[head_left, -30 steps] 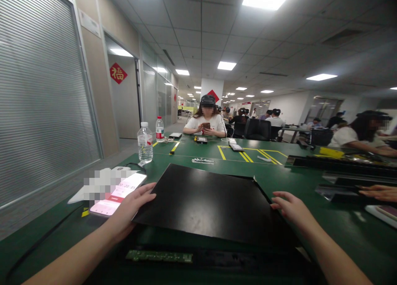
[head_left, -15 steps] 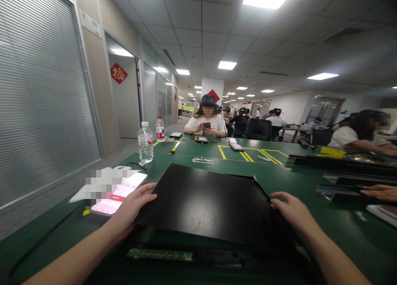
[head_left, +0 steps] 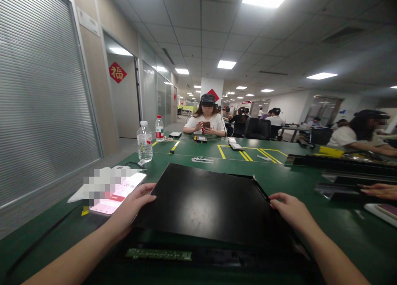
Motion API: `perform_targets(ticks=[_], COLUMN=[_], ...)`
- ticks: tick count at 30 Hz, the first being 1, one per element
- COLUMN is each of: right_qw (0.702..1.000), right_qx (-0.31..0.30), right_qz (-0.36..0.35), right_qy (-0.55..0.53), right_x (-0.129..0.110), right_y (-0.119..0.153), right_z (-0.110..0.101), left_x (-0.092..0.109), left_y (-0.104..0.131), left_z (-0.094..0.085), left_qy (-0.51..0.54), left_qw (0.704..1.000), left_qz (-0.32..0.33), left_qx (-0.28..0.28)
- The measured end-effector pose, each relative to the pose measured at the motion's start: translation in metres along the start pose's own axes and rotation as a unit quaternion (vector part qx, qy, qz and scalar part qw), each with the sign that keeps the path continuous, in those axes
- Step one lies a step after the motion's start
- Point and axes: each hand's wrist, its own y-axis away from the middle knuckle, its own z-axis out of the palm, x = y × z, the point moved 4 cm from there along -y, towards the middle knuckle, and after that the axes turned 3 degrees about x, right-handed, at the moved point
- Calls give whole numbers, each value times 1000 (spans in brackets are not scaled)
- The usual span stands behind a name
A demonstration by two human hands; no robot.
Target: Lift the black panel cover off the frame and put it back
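A flat, glossy black panel (head_left: 198,206), like a screen panel, lies tilted over a thin black frame (head_left: 262,190) whose rim shows along the far and right sides. My left hand (head_left: 139,200) is closed on the panel's left edge, thumb on top and fingers partly hidden. At the right side, my right hand (head_left: 288,206) pinches the rim of the frame with thumb and forefinger. Along the near edge runs a dark strip with a narrow green circuit board (head_left: 158,254). What lies beneath the panel is hidden.
Left of the panel a lit phone (head_left: 119,194) lies near a water bottle (head_left: 144,142). White scraps (head_left: 202,160) lie beyond the panel. Dark metal strips (head_left: 338,190) and a co-worker's hand (head_left: 380,191) are at the right. Another person (head_left: 206,123) sits opposite on the green table (head_left: 235,163).
The view has shifted very slightly. Both hands keep their hold, and the panel stays in nearly the same place.
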Motion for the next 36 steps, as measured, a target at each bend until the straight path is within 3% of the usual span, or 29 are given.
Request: perform_targets(ticks=[9,16,22,26,30,36], right_qw=[1000,1000,1000,1000,1000,1000], right_qx=[1,-4,-13,-21,-18,-23], right_qz=[-1,-3,-1,-4,-1,-10], right_qy=[-11,-1,4,1,-12,-6], right_x=[-1,2,0,0,2,7], right_y=[0,-2,-1,-1,-2,-6], right_z=[0,2,1,2,3,5], left_x=[3,1,6,5,4,-1], left_y=[1,-1,5,2,-5,-17], left_z=[2,3,6,4,0,-20], left_qy=[-7,-9,-7,-10,-10,-208], left_qw=[1000,1000,1000,999,999,974], left_qz=[20,2,4,8,33,79], left_qx=[-16,27,-3,37,32,42])
